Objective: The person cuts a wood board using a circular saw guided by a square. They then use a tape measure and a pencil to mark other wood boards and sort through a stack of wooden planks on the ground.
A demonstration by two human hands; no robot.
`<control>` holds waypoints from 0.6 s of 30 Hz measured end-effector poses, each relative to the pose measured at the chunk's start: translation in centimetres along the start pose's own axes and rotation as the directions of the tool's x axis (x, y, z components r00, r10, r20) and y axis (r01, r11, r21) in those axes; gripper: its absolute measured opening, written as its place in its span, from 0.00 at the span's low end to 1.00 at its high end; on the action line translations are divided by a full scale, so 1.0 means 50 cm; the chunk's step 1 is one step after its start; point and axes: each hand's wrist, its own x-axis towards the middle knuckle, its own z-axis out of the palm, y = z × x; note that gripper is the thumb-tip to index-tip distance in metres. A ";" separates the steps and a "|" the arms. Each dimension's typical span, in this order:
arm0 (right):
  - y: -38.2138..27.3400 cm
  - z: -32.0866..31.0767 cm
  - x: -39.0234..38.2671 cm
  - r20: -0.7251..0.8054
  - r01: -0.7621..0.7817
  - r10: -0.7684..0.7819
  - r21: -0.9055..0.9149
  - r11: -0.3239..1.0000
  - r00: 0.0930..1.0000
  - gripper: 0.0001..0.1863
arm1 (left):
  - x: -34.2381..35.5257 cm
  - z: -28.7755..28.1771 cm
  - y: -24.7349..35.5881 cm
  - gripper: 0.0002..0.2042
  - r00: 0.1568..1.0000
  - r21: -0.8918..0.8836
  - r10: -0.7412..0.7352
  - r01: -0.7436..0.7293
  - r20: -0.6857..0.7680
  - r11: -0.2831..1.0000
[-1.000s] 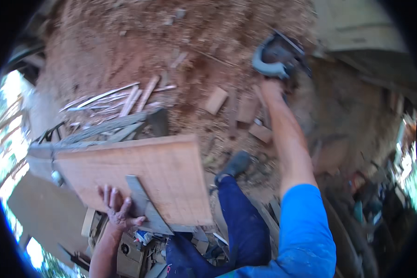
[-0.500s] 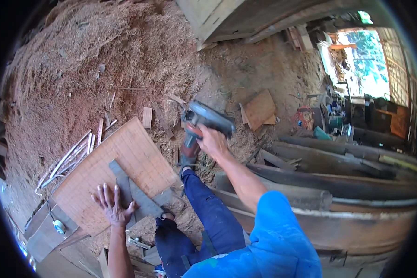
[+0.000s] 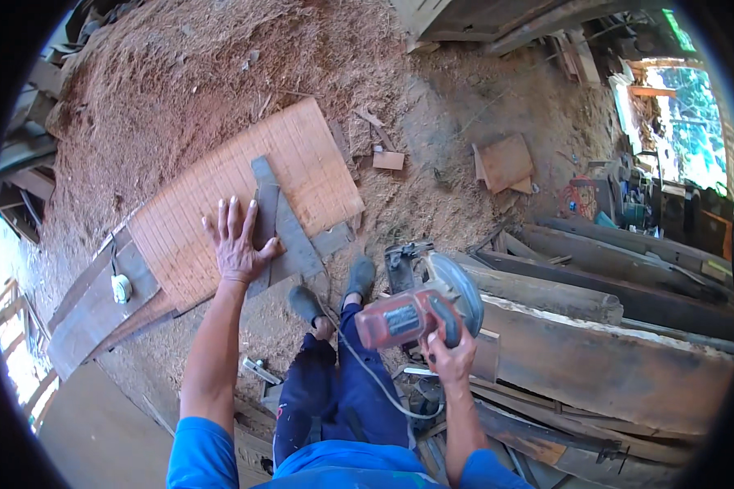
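Note:
My left hand (image 3: 240, 246) lies spread on a reddish wooden panel (image 3: 183, 216) scored with lines, its thumb against flat grey board pieces (image 3: 292, 232) resting on the panel. My right hand (image 3: 455, 356) is wrapped round the rear handle of a red and grey circular saw (image 3: 400, 316). The saw is raised beside my legs, to the right of the panel. A pale cord (image 3: 375, 376) loops from near the saw past my legs toward the panel.
Thick wooden planks (image 3: 595, 359) are stacked on the right. Sawdust (image 3: 155, 106) covers the ground behind the panel. Small offcuts (image 3: 504, 163) lie farther off. A white round object (image 3: 121, 288) sits on a grey board at the left. My shoes (image 3: 360, 275) stand near the panel.
The saw in my right hand has come back from beyond my foot to beside my legs. My left hand stays spread on the panel. My view has shifted, and the thin strips beside the panel no longer show.

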 end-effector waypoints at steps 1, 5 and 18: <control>0.009 0.006 -0.023 0.006 0.057 -0.057 -0.087 0.995 0.998 0.18 | 0.001 0.000 -0.008 0.42 1.000 0.008 -0.012 0.012 0.002 1.000; -0.013 0.033 -0.053 0.112 0.284 -0.262 -0.275 0.919 0.958 0.22 | -0.009 0.007 -0.006 0.44 0.999 0.041 -0.027 0.026 0.029 0.999; 0.011 0.174 -0.030 0.188 0.509 -0.475 -0.231 0.829 0.859 0.23 | 0.000 0.010 0.031 0.46 0.998 0.025 -0.062 0.061 0.019 0.998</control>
